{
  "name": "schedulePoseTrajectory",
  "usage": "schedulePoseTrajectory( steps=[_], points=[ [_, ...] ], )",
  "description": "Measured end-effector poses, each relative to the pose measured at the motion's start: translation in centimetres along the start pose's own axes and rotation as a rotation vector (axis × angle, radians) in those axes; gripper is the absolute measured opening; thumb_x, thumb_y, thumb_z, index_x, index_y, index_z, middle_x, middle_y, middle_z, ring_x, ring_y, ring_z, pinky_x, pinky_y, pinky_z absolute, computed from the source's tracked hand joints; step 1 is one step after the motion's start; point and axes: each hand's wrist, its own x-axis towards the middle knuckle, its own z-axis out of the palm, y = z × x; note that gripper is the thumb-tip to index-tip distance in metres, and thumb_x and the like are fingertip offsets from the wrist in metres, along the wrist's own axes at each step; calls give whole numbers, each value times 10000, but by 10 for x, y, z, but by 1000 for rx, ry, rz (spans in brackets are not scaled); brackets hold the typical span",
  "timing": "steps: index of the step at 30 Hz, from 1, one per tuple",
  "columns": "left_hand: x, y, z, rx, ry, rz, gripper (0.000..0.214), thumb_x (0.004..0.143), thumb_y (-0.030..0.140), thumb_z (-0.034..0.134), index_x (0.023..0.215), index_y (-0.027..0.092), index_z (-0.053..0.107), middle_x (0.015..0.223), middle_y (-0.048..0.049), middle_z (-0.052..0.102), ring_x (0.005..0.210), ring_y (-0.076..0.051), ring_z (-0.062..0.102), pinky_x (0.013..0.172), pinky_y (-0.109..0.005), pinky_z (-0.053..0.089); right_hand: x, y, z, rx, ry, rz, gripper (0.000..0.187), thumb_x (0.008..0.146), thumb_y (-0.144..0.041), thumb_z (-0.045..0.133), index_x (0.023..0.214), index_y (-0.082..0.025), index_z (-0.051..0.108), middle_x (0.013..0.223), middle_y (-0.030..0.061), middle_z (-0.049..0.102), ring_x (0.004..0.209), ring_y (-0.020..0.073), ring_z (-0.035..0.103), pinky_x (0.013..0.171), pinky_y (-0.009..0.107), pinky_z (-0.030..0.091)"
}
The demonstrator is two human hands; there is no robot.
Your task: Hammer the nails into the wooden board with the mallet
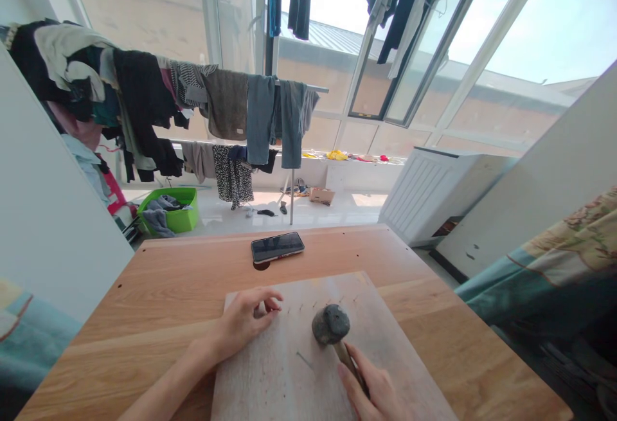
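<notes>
My right hand (373,390) grips the wooden handle of a hammer, whose dark round head (330,324) rests over a pale wooden board (289,376) lying on the wooden table (168,286). My left hand (247,319) rests on the board's upper left part, thumb and fingertips pinched together near a small nail that I can barely make out. Several small nails stick out of the board's far part, and one thin nail (304,360) lies flat near its middle.
A black phone (277,246) lies at the table's far edge. Beyond stand a drying rack full of clothes (216,109), a green basin of laundry (169,211), a white radiator-like unit (434,193) and open windows. A patterned cloth (569,247) hangs at right.
</notes>
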Motion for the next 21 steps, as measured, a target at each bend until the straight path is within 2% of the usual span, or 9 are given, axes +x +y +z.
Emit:
schedulePoseTrajectory(
  steps=[3,5,8,10,11,14,17,21],
  points=[
    [1,-2,0,-28,-12,-10,231,836,175,620,1042,228,712,845,11,781,732,-132,670,704,-218,496,0,-4,4,-21,75,0,846,873,-831,375,1180,-154,780,795,128,778,735,275,711,709,307,554],
    [1,-6,1,-50,-35,-12,270,832,161,619,1078,233,704,870,12,788,764,-136,683,732,-220,508,4,-11,8,-10,75,1,835,879,-820,391,1188,-142,769,749,106,747,698,256,685,694,306,543],
    [0,-8,2,-4,-30,-3,324,812,143,631,1111,244,703,867,25,787,693,-122,639,703,-215,499,13,-29,13,49,-26,-17,709,942,-733,392,1158,-160,749,539,-16,556,516,187,557,555,273,465],
    [0,-7,2,25,-24,-12,356,802,136,634,1133,248,702,857,34,783,642,-112,603,662,-206,483,20,-45,16,79,-105,-56,592,979,-652,393,1117,-187,732,503,-66,434,466,155,472,498,253,389],
    [0,-5,2,29,-24,-19,371,797,130,632,1142,248,702,851,36,781,630,-109,594,649,-202,477,24,-53,16,85,-131,-78,535,991,-609,401,1103,-195,722,511,-72,422,471,149,464,495,247,370],
    [1,0,0,34,-27,-26,416,774,99,613,1155,240,704,822,43,766,608,-101,581,627,-192,463,33,-72,17,77,-198,-136,412,1014,-487,409,1123,-204,689,576,-49,527,538,151,533,534,239,389],
    [3,4,-1,27,-41,-19,414,761,91,602,1134,232,713,802,44,749,601,-98,574,610,-186,450,38,-83,17,37,-236,-155,384,1023,-432,406,1196,-203,662,701,-1,657,630,171,604,584,248,424],
    [3,3,1,5,-54,-20,374,791,138,599,1137,230,710,803,37,741,599,-103,562,607,-190,451,40,-88,17,22,-247,-132,393,1031,-429,384,1198,-205,660,693,1,666,617,181,614,552,251,417]
  ],
)
